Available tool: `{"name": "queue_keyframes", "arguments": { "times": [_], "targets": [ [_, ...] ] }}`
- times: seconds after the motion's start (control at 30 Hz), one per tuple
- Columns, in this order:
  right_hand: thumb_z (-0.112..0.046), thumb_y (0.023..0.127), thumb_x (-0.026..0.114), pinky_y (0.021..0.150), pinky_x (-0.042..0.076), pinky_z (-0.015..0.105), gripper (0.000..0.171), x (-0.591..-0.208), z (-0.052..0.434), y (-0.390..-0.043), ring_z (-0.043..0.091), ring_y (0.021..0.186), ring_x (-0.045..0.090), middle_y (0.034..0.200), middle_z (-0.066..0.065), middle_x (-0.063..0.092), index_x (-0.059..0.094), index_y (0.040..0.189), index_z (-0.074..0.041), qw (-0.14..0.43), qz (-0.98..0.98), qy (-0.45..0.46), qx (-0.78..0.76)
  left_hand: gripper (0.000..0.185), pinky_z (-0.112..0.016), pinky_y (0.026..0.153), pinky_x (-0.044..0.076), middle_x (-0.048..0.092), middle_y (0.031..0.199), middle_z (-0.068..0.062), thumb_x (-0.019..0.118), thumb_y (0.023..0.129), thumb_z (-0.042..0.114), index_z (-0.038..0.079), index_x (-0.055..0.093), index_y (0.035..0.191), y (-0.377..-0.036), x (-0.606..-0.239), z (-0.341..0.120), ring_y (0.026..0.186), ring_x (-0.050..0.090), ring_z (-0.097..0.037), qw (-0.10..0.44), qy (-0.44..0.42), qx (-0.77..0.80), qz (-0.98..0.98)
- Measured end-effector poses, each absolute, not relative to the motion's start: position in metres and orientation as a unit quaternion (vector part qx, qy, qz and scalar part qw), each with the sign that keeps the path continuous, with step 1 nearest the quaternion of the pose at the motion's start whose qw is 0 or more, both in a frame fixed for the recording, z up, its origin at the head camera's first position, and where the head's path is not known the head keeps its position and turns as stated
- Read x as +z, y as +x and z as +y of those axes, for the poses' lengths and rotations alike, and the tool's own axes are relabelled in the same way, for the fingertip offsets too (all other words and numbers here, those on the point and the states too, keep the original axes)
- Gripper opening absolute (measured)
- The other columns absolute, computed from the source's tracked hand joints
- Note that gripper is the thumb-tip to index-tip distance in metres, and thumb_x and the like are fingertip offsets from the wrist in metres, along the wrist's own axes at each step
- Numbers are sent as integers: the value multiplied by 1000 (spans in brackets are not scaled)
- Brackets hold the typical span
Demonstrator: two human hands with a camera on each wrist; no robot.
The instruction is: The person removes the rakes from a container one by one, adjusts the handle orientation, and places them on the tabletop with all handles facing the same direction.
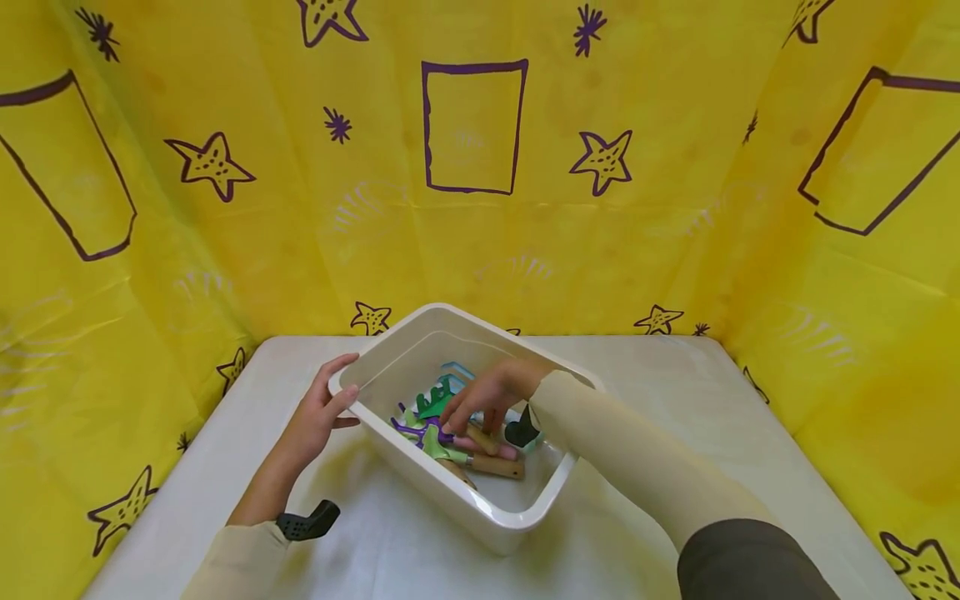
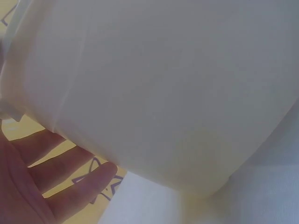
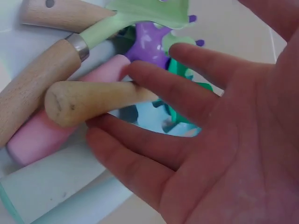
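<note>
A white plastic bin (image 1: 450, 498) stands on a white table (image 1: 660, 392) and fills the left wrist view (image 2: 163, 93). My left hand (image 1: 318, 412) rests against its left corner, the fingers (image 2: 70, 186) straight along the outer wall. My right hand (image 1: 487, 398) reaches into the bin with its fingers spread. The fingers (image 3: 163, 88) touch a bare wooden handle (image 3: 88, 100) that lies across a pink handle (image 3: 51, 130). Around them lie a light green tool (image 3: 145, 11) with a wooden grip (image 1: 498, 467), a purple tool (image 1: 412, 429), a dark green rake (image 1: 435, 404) and a black scoop (image 1: 521, 432).
Yellow sheets printed with purple stars (image 1: 603, 162) wall the table on three sides. A black wrist mount (image 1: 307, 523) sits on my left forearm. The bin stands slantwise near the table's front left.
</note>
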State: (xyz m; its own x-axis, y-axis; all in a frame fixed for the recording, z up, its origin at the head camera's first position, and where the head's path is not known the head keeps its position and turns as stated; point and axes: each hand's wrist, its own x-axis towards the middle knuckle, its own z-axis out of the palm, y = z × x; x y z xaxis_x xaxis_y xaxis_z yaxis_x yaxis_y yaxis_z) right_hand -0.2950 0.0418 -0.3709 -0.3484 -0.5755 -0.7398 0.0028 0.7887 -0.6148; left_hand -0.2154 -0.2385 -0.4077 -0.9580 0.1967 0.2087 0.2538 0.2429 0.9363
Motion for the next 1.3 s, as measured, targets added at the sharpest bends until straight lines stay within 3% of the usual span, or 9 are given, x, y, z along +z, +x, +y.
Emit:
{"name": "queue_keyframes", "arguments": {
  "times": [0.17,0.33,0.43,0.63,0.73,0.93,1.13,1.3],
  "targets": [
    [-21,92,66,88,51,42,51,-369,43,-296,30,97,60,124,8,52,48,139,-12,518,778,-219,-279,51,-59,79,52,33,144,-25,47,103,19,14,27,149,-217,-409,-239,114,49,-52,27,-146,-603,-784],
    [2,88,64,69,52,28,61,-360,47,-300,17,79,57,113,17,60,41,144,-5,451,777,-313,-308,52,-58,79,53,28,148,-23,47,103,19,16,26,150,-217,-408,-240,116,49,-52,26,-144,-598,-788],
    [6,87,61,65,49,24,54,-356,49,-303,15,76,57,113,22,61,48,138,-3,427,768,-339,-334,52,-58,80,52,27,149,-21,47,103,21,17,26,150,-218,-408,-240,117,48,-52,25,-141,-595,-791],
    [-2,90,63,74,53,29,18,-349,52,-306,17,80,58,98,13,64,63,108,2,385,764,-348,-384,52,-59,80,51,25,150,-20,47,103,24,18,25,150,-219,-408,-240,119,47,-53,21,-137,-589,-796],
    [-5,92,63,76,55,31,13,-345,54,-306,19,79,61,94,18,66,63,99,6,359,766,-351,-402,52,-59,79,52,25,150,-21,47,103,23,17,25,150,-219,-408,-239,119,47,-53,19,-136,-589,-796],
    [-10,99,55,81,55,36,24,-332,58,-303,21,84,67,103,29,67,63,107,11,356,745,-344,-447,52,-57,79,53,27,149,-21,46,103,23,17,26,149,-220,-410,-238,118,48,-52,20,-136,-589,-796],
    [-4,99,53,86,54,42,23,-312,70,-300,27,85,68,106,23,67,65,110,11,311,733,-363,-484,51,-57,80,53,27,149,-20,46,103,24,18,26,150,-220,-411,-239,119,47,-51,19,-138,-588,-797],
    [-3,98,54,90,50,51,24,-297,83,-298,26,85,67,106,25,65,60,112,15,273,718,-371,-522,52,-57,80,53,25,151,-20,46,103,25,19,25,151,-218,-410,-241,120,46,-52,22,-136,-581,-802]
  ]
}}
